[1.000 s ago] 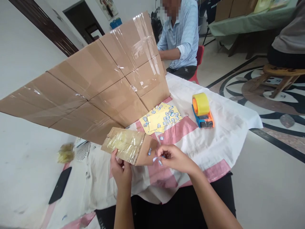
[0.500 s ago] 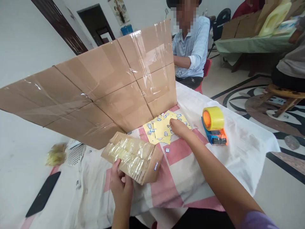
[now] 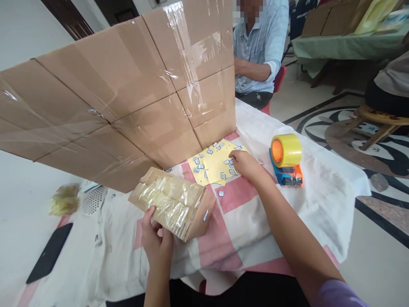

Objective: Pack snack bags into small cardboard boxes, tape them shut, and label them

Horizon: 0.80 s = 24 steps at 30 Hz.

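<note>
- Taped box point(image 3: 169, 200) gripped at near edge between thumb and curled fingers of left hand point(image 3: 158, 241), presumably so it's steadied; end with blue-edged sticker point(image 3: 205, 215) is turned toward right-hand side
- Right hand point(image 3: 247, 165) placed over yellow sheets point(image 3: 214, 166), fingers bent; whether fingertips are closed or anything is pinched can't be told
- Sheets laid beside cardboard panel point(image 3: 140, 102), likely for easy reach
- Tape roll point(image 3: 292, 150) set on right, clear of both hands
</note>
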Each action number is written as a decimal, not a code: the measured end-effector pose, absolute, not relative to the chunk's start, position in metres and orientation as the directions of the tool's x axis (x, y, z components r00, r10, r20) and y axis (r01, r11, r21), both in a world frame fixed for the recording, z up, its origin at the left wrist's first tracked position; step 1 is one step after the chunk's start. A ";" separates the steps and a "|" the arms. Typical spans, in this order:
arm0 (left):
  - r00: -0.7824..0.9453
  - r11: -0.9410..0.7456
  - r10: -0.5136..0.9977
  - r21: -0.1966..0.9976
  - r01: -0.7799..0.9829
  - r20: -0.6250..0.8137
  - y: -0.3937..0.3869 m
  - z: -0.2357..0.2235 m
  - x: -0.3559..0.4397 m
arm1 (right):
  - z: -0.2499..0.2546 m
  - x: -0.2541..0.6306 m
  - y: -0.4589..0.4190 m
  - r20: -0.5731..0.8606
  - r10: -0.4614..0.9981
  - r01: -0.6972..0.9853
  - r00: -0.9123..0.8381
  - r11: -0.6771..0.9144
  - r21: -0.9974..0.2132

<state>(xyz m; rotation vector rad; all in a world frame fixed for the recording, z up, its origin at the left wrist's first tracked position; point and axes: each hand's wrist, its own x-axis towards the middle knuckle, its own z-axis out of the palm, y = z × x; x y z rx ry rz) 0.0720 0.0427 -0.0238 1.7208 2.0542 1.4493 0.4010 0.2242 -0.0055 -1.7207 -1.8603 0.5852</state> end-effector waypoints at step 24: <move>-0.314 -0.105 0.871 0.766 0.634 0.379 0.039 -0.009 0.077 | -0.029 0.321 0.060 0.516 0.774 0.317 -0.367 0.626 -0.712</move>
